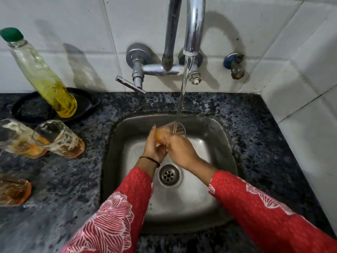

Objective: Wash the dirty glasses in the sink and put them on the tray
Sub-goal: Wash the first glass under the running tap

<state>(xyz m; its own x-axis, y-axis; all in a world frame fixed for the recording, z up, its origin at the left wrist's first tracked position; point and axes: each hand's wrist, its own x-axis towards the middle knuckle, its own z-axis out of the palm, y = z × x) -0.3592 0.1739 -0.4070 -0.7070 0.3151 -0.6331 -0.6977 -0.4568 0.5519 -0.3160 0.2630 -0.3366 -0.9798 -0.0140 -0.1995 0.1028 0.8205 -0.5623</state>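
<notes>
Left hand (154,149) at glass (177,127) base, right hand (180,151) gripping its side

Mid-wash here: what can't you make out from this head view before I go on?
Head view only.
The glass under the stream: its base is hidden by the left hand and right hand, so remaining dirt cannot be judged.
The far-left glass and lower-left glass: cut off by the left edge.
The black dish: partly hidden by the bottle; whether it is the tray is unclear.
</notes>
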